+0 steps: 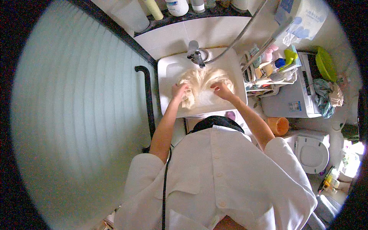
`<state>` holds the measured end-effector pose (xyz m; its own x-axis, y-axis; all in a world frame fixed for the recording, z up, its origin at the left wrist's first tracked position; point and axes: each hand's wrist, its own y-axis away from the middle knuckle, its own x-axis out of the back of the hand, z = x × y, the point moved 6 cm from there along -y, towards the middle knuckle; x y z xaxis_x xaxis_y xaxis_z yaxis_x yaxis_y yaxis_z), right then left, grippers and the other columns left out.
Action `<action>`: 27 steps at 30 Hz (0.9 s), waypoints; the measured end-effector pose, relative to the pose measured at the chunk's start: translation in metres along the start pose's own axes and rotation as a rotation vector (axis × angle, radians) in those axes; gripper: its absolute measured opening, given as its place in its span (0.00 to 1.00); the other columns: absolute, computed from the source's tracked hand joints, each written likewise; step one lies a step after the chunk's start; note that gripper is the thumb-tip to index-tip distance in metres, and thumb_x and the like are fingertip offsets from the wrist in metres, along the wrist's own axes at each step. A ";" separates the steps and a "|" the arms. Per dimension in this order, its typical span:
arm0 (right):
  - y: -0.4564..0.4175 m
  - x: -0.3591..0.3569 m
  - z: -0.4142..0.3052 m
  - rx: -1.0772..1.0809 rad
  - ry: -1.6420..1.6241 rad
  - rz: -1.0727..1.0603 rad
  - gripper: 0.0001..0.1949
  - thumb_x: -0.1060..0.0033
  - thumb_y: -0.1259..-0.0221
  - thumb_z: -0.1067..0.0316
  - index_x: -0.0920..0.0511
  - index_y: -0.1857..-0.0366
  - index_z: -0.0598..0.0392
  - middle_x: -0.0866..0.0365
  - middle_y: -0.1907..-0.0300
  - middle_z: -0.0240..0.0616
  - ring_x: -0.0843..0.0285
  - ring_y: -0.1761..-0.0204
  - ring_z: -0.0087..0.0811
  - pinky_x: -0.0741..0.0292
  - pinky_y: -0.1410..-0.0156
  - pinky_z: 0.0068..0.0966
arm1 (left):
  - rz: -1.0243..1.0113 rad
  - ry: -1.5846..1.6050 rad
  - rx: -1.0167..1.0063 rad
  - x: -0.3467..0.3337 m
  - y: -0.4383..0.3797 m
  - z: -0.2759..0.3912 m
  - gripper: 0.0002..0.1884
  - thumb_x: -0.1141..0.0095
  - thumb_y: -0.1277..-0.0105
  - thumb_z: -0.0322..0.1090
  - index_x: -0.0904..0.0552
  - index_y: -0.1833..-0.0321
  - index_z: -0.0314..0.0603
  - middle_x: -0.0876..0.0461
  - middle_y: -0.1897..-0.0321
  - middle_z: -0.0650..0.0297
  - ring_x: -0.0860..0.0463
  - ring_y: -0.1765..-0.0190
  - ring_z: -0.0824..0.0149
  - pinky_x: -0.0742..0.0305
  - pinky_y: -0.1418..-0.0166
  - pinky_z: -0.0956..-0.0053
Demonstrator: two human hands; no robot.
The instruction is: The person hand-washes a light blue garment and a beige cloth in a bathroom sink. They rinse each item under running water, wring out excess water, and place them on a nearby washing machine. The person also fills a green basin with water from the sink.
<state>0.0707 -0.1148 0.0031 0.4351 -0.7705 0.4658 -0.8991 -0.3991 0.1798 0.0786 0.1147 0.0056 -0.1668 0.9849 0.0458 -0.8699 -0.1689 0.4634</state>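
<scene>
A bunched cream-coloured cloth [214,76] lies wet-looking in the white washbasin [168,67], spread in two heaps below the chrome faucet [198,56]. My left hand [180,91] grips the left heap, and folds of fabric show around its fingers. At the right heap, my right hand [222,90] rests with loosely curled fingers against the fabric. Whether those fingers pinch any of it is hard to make out. Shallow cloudy water seems to cover the basin's bottom near the front.
Bottles [177,6] line a dark shelf [189,18] above the basin. A shower hose [241,37] crosses the basin's right rear. To the right are a crowded caddy [270,76], a washing machine [283,100], an orange bucket [278,126] and a toilet [312,155]. A ribbed glass panel [80,115] with a black handle [148,97] borders the left.
</scene>
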 end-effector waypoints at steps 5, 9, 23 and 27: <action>-0.006 -0.024 -0.076 0.109 -0.220 -0.069 0.39 0.35 0.57 0.65 0.49 0.39 0.47 0.37 0.46 0.37 0.32 0.52 0.34 0.32 0.48 0.29 | -0.178 0.340 0.006 -0.018 0.007 0.027 0.14 0.38 0.55 0.33 0.23 0.66 0.36 0.21 0.73 0.61 0.21 0.71 0.69 0.26 0.67 0.77; -0.011 -0.012 -0.093 0.334 -0.268 0.124 0.37 0.36 0.55 0.65 0.46 0.39 0.48 0.37 0.45 0.38 0.31 0.54 0.31 0.31 0.51 0.27 | -0.266 0.296 0.029 -0.042 0.019 0.044 0.20 0.39 0.50 0.42 0.25 0.58 0.39 0.22 0.64 0.62 0.22 0.63 0.68 0.26 0.62 0.74; -0.003 0.042 -0.062 0.444 0.212 0.418 0.17 0.46 0.53 0.73 0.27 0.55 0.54 0.28 0.59 0.47 0.29 0.58 0.44 0.31 0.54 0.31 | -0.328 -0.323 -0.411 -0.083 0.036 -0.004 0.47 0.31 0.60 0.34 0.50 0.39 0.39 0.38 0.46 0.56 0.38 0.41 0.62 0.38 0.41 0.63; 0.001 0.042 -0.065 0.255 0.109 0.230 0.18 0.45 0.55 0.74 0.27 0.55 0.54 0.27 0.61 0.46 0.27 0.62 0.43 0.29 0.57 0.30 | -0.160 -0.358 -0.611 -0.084 0.018 -0.045 0.43 0.33 0.61 0.33 0.48 0.45 0.31 0.34 0.50 0.52 0.32 0.48 0.59 0.38 0.44 0.64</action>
<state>0.0846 -0.1155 0.0790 0.2026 -0.8024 0.5613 -0.9261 -0.3433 -0.1564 0.0567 0.0269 -0.0296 0.0555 0.9334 0.3546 -0.9924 0.0908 -0.0835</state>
